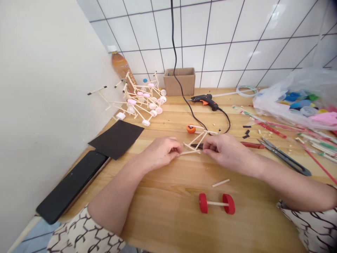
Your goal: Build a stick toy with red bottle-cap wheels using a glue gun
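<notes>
Nearest, patterned sleeves (84,233) cover the person's upper forearms. On the bench (163,218) before them lies a red wheel pair (218,203), two red caps joined by a wooden rod, and just beyond it one short stick (220,183). At the left edge rests a black smartphone (72,184).

Further in, the left hand (163,151) has its fingers together, pinched on the near end of a thin wooden stick (190,152). The right hand (223,151) has its fingers curled near the other end of this stick; I cannot tell whether they grip something. Between and slightly beyond both hands stands a wooden stick frame (200,141), with an orange cap (191,129) at its far left end.

A red-handled tool (252,144) is partly hidden by the right hand, and dark metal snips (285,158) lie to its right. On the left side, a black sheet (117,138) touches the smartphone.

Farther away are a black glue gun (207,101) with orange trigger, a plastic bag (295,91) of coloured pieces, and several stick models (143,102) with white and pink caps. Behind them, against the tiled wall (231,42), stand a cardboard box (179,85) and an amber drink bottle (121,66).
</notes>
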A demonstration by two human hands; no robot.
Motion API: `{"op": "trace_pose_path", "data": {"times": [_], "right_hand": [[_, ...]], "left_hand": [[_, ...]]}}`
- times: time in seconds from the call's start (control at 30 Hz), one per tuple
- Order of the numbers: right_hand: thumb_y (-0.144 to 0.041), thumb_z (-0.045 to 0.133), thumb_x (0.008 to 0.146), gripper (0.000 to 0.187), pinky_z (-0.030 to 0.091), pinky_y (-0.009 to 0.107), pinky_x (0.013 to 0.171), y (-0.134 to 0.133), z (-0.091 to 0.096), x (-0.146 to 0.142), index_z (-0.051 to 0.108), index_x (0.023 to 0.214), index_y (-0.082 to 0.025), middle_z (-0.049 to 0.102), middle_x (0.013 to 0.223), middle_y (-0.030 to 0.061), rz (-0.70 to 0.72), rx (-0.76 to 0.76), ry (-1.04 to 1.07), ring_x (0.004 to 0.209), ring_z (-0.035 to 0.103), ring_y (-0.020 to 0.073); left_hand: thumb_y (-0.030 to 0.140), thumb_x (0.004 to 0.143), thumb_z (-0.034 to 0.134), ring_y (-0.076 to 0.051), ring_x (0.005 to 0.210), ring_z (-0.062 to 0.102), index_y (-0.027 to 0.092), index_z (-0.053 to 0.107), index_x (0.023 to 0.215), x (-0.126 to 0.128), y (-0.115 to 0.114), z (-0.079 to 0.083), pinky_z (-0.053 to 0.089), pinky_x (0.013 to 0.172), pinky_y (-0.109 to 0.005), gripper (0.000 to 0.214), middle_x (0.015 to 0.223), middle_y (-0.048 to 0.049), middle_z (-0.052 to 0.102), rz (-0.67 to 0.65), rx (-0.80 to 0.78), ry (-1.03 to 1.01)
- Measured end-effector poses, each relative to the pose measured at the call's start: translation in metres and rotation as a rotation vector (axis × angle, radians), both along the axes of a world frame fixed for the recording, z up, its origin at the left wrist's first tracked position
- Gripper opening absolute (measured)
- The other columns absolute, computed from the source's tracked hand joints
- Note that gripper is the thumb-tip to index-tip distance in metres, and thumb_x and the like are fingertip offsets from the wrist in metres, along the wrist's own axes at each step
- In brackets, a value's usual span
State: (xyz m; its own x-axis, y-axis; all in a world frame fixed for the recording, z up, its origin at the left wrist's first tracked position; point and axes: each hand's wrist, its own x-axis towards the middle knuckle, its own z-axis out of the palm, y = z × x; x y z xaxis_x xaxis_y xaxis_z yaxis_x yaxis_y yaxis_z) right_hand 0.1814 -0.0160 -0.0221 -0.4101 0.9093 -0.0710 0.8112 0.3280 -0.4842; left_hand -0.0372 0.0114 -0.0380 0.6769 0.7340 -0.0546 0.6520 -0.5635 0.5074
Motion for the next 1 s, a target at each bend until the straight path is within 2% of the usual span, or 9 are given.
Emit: {"op": "trace_pose_path", "data": {"times": [0.2, 0.37, 0.5, 0.8, 1.0], "right_hand": [[-0.019, 0.048, 0.076, 0.015, 0.034, 0.022, 0.051, 0.0008, -0.0015, 0.0007, 0.06, 0.067, -0.018, 0.061, 0.06, 0.0004, 0.007, -0.008, -0.033, 0.052, 0.05, 0.0104], [-0.018, 0.048, 0.076, 0.015, 0.033, 0.022, 0.051, 0.001, -0.0016, 0.0008, 0.06, 0.067, -0.018, 0.06, 0.059, -0.0001, 0.004, 0.013, -0.038, 0.051, 0.05, 0.0102], [-0.017, 0.049, 0.075, 0.015, 0.033, 0.022, 0.051, 0.001, -0.0015, 0.0017, 0.06, 0.066, -0.018, 0.06, 0.059, -0.0007, 0.007, 0.025, -0.029, 0.052, 0.05, 0.0104], [-0.016, 0.049, 0.074, 0.015, 0.034, 0.021, 0.051, 0.0026, -0.0033, 0.0032, 0.061, 0.066, -0.019, 0.061, 0.059, -0.0011, 0.005, 0.05, -0.017, 0.052, 0.05, 0.0101], [-0.017, 0.049, 0.075, 0.015, 0.034, 0.021, 0.051, 0.0024, -0.0048, 0.0027, 0.061, 0.067, -0.019, 0.061, 0.059, -0.0013, 0.009, 0.048, -0.02, 0.051, 0.051, 0.01]], "left_hand": [[0.013, 0.08, 0.051, -0.013, 0.077, 0.059, 0.018, 0.065, 0.079, 0.0001, -0.0005, -0.0012, 0.044, 0.069, -0.024, 0.014, 0.082, -0.0007, 0.063, -0.015, 0.019, 0.001], [0.021, 0.076, 0.06, -0.015, 0.075, 0.058, 0.018, 0.065, 0.079, 0.003, -0.0015, -0.0003, 0.044, 0.068, -0.025, 0.006, 0.079, -0.0011, 0.062, 0.03, 0.012, 0.049], [0.02, 0.077, 0.059, -0.016, 0.078, 0.058, 0.017, 0.064, 0.076, 0.0056, -0.0026, -0.002, 0.044, 0.071, -0.027, 0.006, 0.079, -0.0021, 0.063, 0.017, 0.092, 0.062], [0.015, 0.08, 0.051, -0.015, 0.074, 0.058, 0.016, 0.064, 0.077, 0.0061, -0.0044, -0.0083, 0.043, 0.067, -0.025, 0.014, 0.077, -0.0025, 0.063, -0.073, 0.265, 0.041], [0.018, 0.08, 0.053, -0.016, 0.074, 0.058, 0.015, 0.063, 0.075, 0.0083, -0.007, -0.0064, 0.044, 0.066, -0.026, 0.011, 0.076, -0.0032, 0.062, -0.079, 0.31, 0.066]]}}
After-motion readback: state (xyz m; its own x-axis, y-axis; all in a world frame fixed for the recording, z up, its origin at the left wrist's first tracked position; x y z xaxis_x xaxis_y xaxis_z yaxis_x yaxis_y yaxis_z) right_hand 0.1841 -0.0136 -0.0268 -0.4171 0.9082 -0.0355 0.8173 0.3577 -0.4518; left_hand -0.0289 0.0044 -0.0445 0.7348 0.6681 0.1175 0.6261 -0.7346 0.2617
